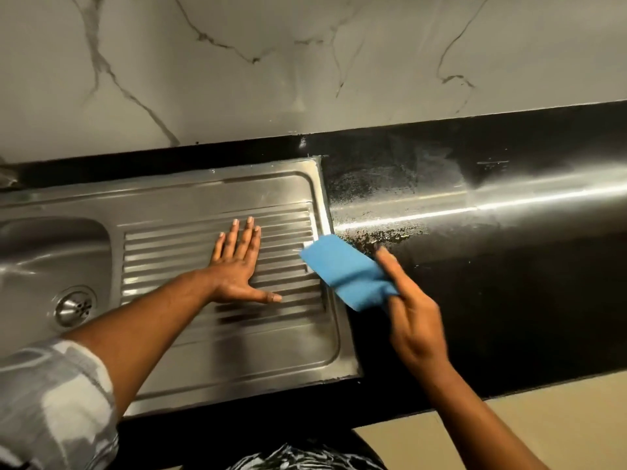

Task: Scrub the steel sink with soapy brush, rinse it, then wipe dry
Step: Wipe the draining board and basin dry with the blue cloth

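Right grip (412, 320) pinches a folded blue cloth (342, 269) at the right edge of the steel sink (237, 371), where its ribbed drainboard (176, 252) meets the wet black bench (509, 300). Left grip (237, 269) lies released, fingers straight, flat on the ribs, right of the basin (51, 249).

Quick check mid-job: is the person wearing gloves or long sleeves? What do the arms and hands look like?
No gloves: the left hand and right hand are bare, with no rings or watch showing. The left arm wears a sleeve in a blotchy grey-and-white pattern that ends near the elbow. The right forearm is uncovered as far as the frame shows.
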{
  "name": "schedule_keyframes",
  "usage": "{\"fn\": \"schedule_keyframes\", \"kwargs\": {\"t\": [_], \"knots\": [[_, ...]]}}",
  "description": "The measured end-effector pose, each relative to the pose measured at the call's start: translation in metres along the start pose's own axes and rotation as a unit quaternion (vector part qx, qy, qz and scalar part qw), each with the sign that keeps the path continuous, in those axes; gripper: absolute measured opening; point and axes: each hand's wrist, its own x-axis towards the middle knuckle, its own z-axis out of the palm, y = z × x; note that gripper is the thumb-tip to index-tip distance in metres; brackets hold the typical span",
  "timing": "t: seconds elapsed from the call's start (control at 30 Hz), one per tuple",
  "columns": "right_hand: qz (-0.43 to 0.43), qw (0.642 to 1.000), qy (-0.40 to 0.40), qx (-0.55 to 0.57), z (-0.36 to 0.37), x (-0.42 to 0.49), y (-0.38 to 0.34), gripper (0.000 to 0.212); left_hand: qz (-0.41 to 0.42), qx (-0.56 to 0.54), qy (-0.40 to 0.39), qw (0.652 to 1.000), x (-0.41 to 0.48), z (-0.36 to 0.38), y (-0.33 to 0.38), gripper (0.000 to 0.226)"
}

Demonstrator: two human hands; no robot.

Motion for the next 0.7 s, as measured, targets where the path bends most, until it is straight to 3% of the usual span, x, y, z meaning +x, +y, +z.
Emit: {"fn": "schedule_keyframes", "kwargs": {"t": [0.17,0.3,0.4,0.53,0.7], "knots": [[0.090,0.993,0.073,0.011,-0.048,-0.087,0.016,0.050,-0.001,-0.003,-0.003,1.000,0.000,-0.003,0.002,0.163],[0.101,0.991,0.089,0.012,-0.042,-0.109,0.035,0.048,0.001,-0.006,0.000,1.000,0.002,0.001,0.002,0.163],[0.066,0.993,0.096,-0.008,-0.028,-0.104,0.035,0.051,-0.002,-0.006,0.002,1.000,0.003,0.001,0.000,0.162],[0.017,0.988,0.071,-0.139,0.000,-0.083,0.045,0.051,0.002,-0.009,-0.004,1.000,0.003,0.000,0.001,0.162],[0.096,0.965,0.185,-0.161,-0.024,-0.021,0.048,0.051,0.003,-0.007,-0.004,1.000,0.003,0.001,-0.001,0.161]]}}
